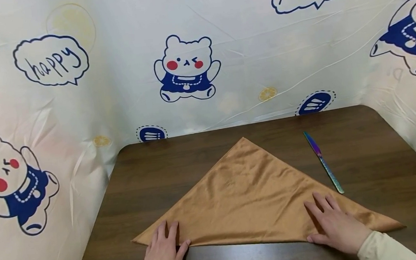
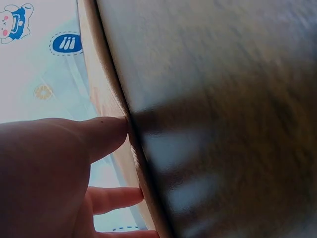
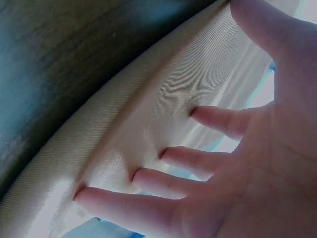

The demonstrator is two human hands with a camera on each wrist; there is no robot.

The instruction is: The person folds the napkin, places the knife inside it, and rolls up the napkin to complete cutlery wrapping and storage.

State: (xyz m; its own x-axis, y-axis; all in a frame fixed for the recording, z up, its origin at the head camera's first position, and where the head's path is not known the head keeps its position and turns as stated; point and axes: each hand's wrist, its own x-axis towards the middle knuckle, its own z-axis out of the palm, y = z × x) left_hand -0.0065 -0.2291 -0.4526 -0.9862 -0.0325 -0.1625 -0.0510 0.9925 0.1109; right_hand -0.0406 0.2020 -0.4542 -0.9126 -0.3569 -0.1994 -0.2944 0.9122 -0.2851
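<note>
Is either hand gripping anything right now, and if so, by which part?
Nothing appears gripped: the left hand and right hand rest spread fingers on the satiny brown triangular cloth, near its left and right corners respectively.

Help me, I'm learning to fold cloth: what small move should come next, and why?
Probably slide the right hand gently outward to smooth the brown cloth: diagonal wrinkles show beside that hand, while the left hand rests near the left corner and could steady it.

Dark wood-grain table (image 1: 152, 172); on it, triangular brown cloth (image 1: 251, 204), iridescent knife (image 1: 323, 161) beside.
</note>
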